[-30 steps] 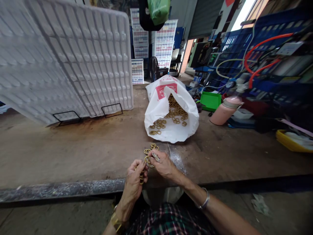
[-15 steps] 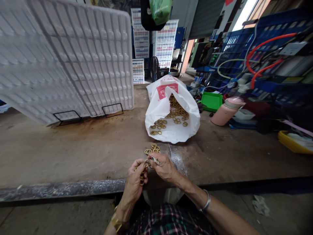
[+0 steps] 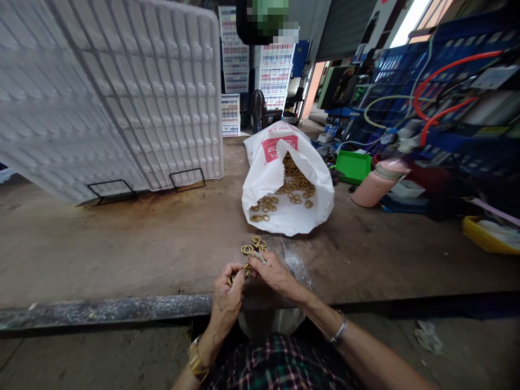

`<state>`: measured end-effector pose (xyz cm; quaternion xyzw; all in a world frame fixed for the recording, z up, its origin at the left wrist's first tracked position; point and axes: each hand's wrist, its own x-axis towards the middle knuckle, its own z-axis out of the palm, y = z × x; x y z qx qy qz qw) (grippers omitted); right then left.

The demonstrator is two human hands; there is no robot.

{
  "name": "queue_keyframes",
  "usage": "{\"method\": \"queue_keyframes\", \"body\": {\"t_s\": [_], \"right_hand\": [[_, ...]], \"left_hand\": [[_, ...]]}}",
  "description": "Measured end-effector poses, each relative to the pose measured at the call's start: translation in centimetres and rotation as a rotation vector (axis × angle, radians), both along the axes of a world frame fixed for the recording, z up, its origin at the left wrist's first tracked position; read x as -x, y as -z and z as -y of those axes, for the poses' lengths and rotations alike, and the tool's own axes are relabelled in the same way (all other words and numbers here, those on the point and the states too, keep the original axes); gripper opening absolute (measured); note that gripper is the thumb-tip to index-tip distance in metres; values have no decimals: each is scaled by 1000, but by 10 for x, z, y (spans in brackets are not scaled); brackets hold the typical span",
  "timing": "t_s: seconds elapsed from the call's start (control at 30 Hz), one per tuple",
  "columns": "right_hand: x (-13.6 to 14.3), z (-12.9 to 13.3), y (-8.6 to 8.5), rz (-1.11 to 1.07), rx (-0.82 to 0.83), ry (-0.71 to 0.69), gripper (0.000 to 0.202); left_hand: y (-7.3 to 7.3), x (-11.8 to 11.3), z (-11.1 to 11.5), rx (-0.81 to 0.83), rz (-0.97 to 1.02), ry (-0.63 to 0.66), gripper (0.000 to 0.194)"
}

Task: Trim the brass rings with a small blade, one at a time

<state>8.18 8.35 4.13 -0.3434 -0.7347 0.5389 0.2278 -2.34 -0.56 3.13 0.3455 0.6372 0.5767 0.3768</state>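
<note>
Left hand (image 3: 228, 292) gripping stack of small brass rings (image 3: 231, 280); right hand (image 3: 273, 272) pinching small metal piece (image 3: 260, 257), likely threading; next ring from loose pile (image 3: 253, 245) needing precise alignment.

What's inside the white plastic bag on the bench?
The white plastic bag lies open on its side, with loose brass rings spilling toward its mouth. Its folded upper wall hides how far back they go.

Both hands meet at the near edge of the surface (image 3: 122, 254), the left hand (image 3: 227, 295) just left of the right hand (image 3: 274, 273). A small pile of rings (image 3: 254, 246) lies just behind them. Farther back lies an open bag (image 3: 284, 216) with more rings in it. A ribbed tray (image 3: 122, 97) leans at the back left; a jug (image 3: 376, 184) lies right of the bag.
</note>
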Motion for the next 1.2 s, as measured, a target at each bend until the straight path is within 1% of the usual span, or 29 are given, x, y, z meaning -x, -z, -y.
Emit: {"method": "queue_keyframes", "body": {"t_s": [0.13, 0.23, 0.3, 0.37, 0.57, 0.73, 0.9, 0.97, 1.0, 1.1, 1.13, 1.2], "right_hand": [[3, -1, 3, -37, -20, 12, 30], [5, -1, 5, -34, -62, 32, 28], [5, 0, 6, -19, -92, 31, 29], [5, 0, 7, -11, -117, 20, 29], [5, 2, 5, 0, -118, 7, 30], [3, 2, 1, -9, -116, 12, 28], [2, -1, 2, -1, -112, 44, 23], [0, -2, 4, 70, -168, 59, 22], [-2, -1, 4, 122, -227, 52, 21], [-8, 2, 6, 286, -451, -36, 16], [-9, 3, 7, 328, -504, -71, 16], [-10, 6, 6, 400, -554, -115, 20]], "left_hand": [[0, -2, 3, 73, 134, 57, 29], [0, -2, 4, 77, 293, 102, 31], [-2, -2, 3, 83, 400, 109, 32], [-5, -2, 3, 101, 463, 117, 35], [-7, -2, 3, 134, 473, 112, 37], [-5, -2, 2, 106, 476, 100, 36], [-4, -4, 2, 68, 496, 89, 35], [-4, -4, 2, 62, 496, 80, 35], [-4, -3, 2, 61, 493, 75, 35], [-2, -2, 1, 53, 449, 65, 35], [0, -2, 1, 47, 421, 66, 34], [4, -1, 1, 35, 361, 70, 33]]}}
